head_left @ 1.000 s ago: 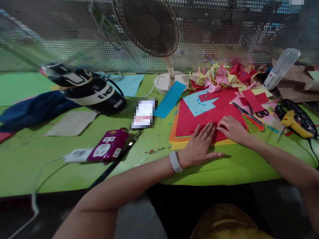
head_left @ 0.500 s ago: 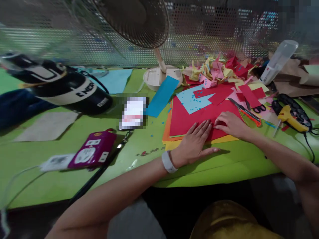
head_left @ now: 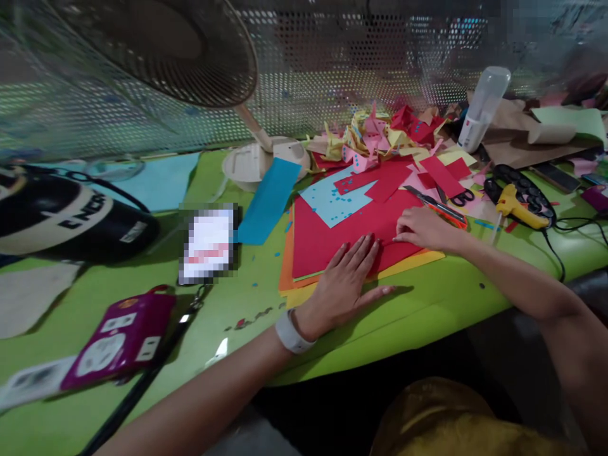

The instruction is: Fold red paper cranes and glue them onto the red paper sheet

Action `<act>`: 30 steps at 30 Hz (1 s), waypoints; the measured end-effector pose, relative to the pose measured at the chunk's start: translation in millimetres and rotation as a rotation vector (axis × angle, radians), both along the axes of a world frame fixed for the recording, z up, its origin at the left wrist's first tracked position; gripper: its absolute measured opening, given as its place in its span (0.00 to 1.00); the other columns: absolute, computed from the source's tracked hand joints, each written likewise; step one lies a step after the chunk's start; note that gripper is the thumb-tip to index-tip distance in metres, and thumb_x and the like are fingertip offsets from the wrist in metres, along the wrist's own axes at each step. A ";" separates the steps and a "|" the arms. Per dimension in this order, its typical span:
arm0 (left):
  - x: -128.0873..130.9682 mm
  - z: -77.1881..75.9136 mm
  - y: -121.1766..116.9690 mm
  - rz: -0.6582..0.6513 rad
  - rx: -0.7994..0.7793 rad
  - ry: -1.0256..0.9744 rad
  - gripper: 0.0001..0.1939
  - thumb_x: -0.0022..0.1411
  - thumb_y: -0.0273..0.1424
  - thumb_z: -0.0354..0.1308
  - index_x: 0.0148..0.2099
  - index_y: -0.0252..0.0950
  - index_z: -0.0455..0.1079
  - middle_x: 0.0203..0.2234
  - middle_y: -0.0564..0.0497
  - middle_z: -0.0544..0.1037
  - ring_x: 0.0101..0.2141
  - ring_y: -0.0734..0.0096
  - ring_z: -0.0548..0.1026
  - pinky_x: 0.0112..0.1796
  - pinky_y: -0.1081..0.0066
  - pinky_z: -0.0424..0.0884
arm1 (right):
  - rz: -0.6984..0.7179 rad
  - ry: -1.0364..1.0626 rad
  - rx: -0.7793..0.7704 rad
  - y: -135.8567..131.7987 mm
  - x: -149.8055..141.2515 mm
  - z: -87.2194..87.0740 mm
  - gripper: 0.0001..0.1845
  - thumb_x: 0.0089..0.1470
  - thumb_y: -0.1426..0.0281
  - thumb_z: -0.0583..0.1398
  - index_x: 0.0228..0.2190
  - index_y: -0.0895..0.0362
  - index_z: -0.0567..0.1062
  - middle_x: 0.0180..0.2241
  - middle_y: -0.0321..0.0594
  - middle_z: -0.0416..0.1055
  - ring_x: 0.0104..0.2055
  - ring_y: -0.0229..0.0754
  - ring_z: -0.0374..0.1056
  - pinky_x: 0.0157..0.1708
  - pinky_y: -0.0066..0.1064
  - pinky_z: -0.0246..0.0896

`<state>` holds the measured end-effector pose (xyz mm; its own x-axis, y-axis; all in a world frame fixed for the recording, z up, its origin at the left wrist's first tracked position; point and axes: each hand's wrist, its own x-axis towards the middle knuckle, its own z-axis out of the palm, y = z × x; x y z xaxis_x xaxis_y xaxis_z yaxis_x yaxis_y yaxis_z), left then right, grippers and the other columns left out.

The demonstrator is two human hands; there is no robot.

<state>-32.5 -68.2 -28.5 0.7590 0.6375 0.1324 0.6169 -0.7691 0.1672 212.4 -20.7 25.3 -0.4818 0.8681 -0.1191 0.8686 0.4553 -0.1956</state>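
Observation:
My left hand (head_left: 344, 282) lies flat with fingers spread, pressing on the red paper (head_left: 316, 244) near its front edge. My right hand (head_left: 422, 229) is closed in a pinch at the red paper, a little to the right of the left fingertips. What its fingers hold, if anything, is hidden. Orange paper (head_left: 286, 266) and yellow sheets show beneath the red one. On top rests a light blue piece (head_left: 327, 206) scattered with small blue bits, along with red strips (head_left: 389, 183). An orange cutter (head_left: 446, 214) lies just beyond my right hand.
Scissors (head_left: 462, 197) and a yellow glue gun (head_left: 520, 209) lie to the right. Behind are crumpled paper scraps (head_left: 373, 133), a clear bottle (head_left: 487, 104) and a fan (head_left: 259, 161). On the left are a blue strip (head_left: 270, 202), a phone (head_left: 209, 244), a purple power strip (head_left: 123, 335) and a black flask (head_left: 95, 218).
The view has swung to the right, so everything sits further left in the frame. My right hand has slid slightly away from the left one, which stays flat on the red paper.

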 end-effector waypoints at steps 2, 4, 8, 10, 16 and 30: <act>-0.4 1.0 0.3 0.000 -0.009 0.001 0.46 0.68 0.59 0.39 0.75 0.37 0.32 0.72 0.39 0.47 0.70 0.55 0.47 0.67 0.51 0.47 | 0.001 -0.026 0.024 1.1 3.7 -1.1 0.11 0.62 0.64 0.61 0.35 0.57 0.79 0.37 0.45 0.76 0.42 0.46 0.69 0.37 0.35 0.52; -0.7 1.3 0.4 0.001 -0.012 -0.002 0.46 0.68 0.59 0.40 0.75 0.37 0.31 0.72 0.39 0.48 0.70 0.55 0.48 0.67 0.51 0.47 | 0.005 -0.042 0.046 2.7 8.7 -2.5 0.11 0.62 0.63 0.60 0.33 0.56 0.79 0.36 0.44 0.77 0.41 0.46 0.70 0.38 0.36 0.53; -0.9 1.3 -0.2 -0.003 0.006 -0.023 0.46 0.68 0.58 0.41 0.75 0.38 0.30 0.71 0.40 0.49 0.70 0.55 0.49 0.67 0.50 0.48 | 0.013 -0.052 0.044 5.2 18.1 -1.7 0.11 0.62 0.64 0.60 0.31 0.56 0.78 0.36 0.43 0.77 0.42 0.46 0.70 0.39 0.37 0.54; -0.8 1.7 -0.7 -0.002 0.013 -0.023 0.46 0.68 0.57 0.41 0.75 0.39 0.30 0.71 0.40 0.49 0.70 0.55 0.49 0.67 0.50 0.49 | 0.008 -0.042 0.032 5.6 21.1 -0.1 0.10 0.61 0.65 0.61 0.30 0.56 0.78 0.36 0.44 0.77 0.42 0.47 0.70 0.39 0.37 0.54; -0.9 2.3 -1.2 -0.007 0.015 -0.010 0.45 0.68 0.57 0.41 0.75 0.37 0.33 0.71 0.39 0.50 0.70 0.54 0.49 0.67 0.50 0.49 | 0.003 -0.016 -0.037 10.6 32.4 1.5 0.10 0.59 0.68 0.61 0.26 0.55 0.75 0.34 0.43 0.78 0.39 0.46 0.71 0.36 0.35 0.54; -1.7 -7.1 -0.4 -0.001 0.048 -0.030 0.48 0.66 0.59 0.44 0.75 0.35 0.36 0.70 0.37 0.52 0.69 0.51 0.51 0.66 0.49 0.50 | 0.135 0.040 0.246 -47.0 -28.6 -16.8 0.39 0.64 0.51 0.54 0.62 0.71 0.63 0.67 0.63 0.55 0.69 0.60 0.52 0.66 0.50 0.51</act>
